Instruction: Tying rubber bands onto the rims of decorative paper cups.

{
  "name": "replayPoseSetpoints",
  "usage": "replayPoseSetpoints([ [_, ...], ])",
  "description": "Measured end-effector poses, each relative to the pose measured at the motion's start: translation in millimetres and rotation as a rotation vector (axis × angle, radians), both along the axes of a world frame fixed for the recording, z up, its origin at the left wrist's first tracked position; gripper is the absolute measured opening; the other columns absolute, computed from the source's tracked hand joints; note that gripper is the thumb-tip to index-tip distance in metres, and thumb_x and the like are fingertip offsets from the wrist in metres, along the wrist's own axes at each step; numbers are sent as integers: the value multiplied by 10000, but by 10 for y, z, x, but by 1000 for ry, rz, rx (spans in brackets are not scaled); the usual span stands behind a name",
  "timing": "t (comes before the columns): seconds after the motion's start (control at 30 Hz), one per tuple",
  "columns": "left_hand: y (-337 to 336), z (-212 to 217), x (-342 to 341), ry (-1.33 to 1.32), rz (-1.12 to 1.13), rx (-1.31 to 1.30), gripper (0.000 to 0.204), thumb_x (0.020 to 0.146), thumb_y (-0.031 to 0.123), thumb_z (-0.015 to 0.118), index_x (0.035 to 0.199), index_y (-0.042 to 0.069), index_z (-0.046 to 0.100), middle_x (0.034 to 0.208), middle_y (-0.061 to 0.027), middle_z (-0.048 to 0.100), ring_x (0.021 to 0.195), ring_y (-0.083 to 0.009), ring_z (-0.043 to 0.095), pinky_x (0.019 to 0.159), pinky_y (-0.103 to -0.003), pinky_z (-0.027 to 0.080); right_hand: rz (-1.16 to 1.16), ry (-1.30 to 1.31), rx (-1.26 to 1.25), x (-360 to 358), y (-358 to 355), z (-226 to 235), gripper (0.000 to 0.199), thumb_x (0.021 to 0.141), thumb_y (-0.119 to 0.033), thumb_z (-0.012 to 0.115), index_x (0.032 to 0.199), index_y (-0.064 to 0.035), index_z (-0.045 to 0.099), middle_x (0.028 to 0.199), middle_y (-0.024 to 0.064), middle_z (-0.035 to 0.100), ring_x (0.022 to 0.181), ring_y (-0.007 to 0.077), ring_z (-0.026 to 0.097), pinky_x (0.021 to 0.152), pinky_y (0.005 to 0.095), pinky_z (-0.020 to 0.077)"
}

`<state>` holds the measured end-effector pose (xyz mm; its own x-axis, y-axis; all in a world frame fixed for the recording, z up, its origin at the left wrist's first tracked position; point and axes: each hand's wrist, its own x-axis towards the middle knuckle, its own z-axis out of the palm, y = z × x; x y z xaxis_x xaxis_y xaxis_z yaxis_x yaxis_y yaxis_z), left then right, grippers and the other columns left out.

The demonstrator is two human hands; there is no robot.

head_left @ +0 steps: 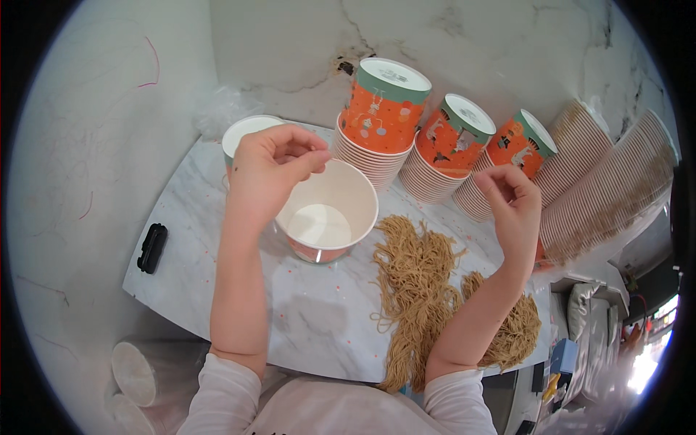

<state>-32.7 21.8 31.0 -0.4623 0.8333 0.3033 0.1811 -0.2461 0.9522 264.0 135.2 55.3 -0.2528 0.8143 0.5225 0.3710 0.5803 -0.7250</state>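
Hand, left: raised; thumb and fingertips pressed together; cannot tell if pinching anything.
White-lined round paper bucket: upright near it, on white marbled tabletop.
Tan stringy bundles: 2, right of bucket.
Hand, right: raised; fingertips together, content unclear.

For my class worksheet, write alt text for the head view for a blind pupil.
A person's left hand and right hand are raised over a marbled table, the left near an open white-lined paper tub. Tan noodle-like strands lie in two piles; behind stand stacks of upside-down orange-and-green tubs.
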Motion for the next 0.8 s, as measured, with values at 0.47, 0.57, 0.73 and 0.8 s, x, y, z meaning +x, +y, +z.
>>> replayPoseSetpoints([
  [0.47, 201, -160, 589, -104, -343, -61, 148, 851, 12, 758, 985, -25, 706, 890, -65, 741, 817, -98, 710, 732, -226, 572, 626, 208, -522, -715, -367, -246, 516, 801, -46, 825, 1229, 3, 540, 1083, 28, 609, 857, 57, 600, 779, 224, 531],
  [0.57, 183, -128, 551, -105, -336, -45, 145, 848, 15, 757, 982, -26, 718, 882, -54, 744, 819, -98, 709, 730, -230, 567, 604, 144, -443, -688, -291, -315, 482, 812, -34, 803, 1221, -16, 548, 1037, -12, 575, 724, 2, 473, 633, 166, 436],
  [0.73, 136, -88, 475, -36, -316, -72, 143, 846, 26, 760, 978, -25, 740, 868, -46, 743, 809, -92, 700, 729, -233, 557, 541, 150, -375, -615, -242, -332, 390, 810, -13, 773, 1157, -31, 596, 943, -47, 549, 661, 3, 366, 583, 155, 338],
  [0.8, 138, -101, 460, -23, -309, -50, 140, 846, 30, 762, 973, -24, 745, 864, -42, 743, 802, -90, 696, 728, -233, 554, 523, 155, -363, -594, -230, -336, 348, 807, -7, 765, 1122, -31, 619, 900, -53, 545, 656, 3, 360, 582, 158, 332],
])
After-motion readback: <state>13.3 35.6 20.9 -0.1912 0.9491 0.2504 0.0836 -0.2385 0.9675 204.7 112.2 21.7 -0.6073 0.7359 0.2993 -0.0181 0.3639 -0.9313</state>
